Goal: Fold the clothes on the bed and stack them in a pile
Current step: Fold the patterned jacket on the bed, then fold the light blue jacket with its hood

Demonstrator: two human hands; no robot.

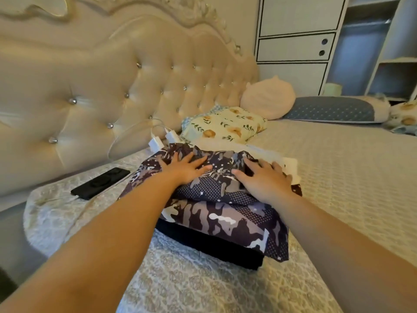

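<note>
A folded camouflage-patterned garment (225, 213) in purple, grey and white lies on top of a pile on the bed (338, 166). Under it sits a folded black garment (216, 247), and a cream-coloured cloth (291, 168) shows at the pile's far right. My left hand (185, 169) lies flat on the camouflage garment's upper left, fingers spread. My right hand (264, 179) presses flat on its upper right, fingers straight.
A black phone (99, 184) lies on the bed to the left of the pile, with white chargers (162, 141) and cables behind. A floral pillow (225, 125), a round cream cushion (268, 98) and a blue pillow (334, 109) lie near the tufted headboard (90, 86).
</note>
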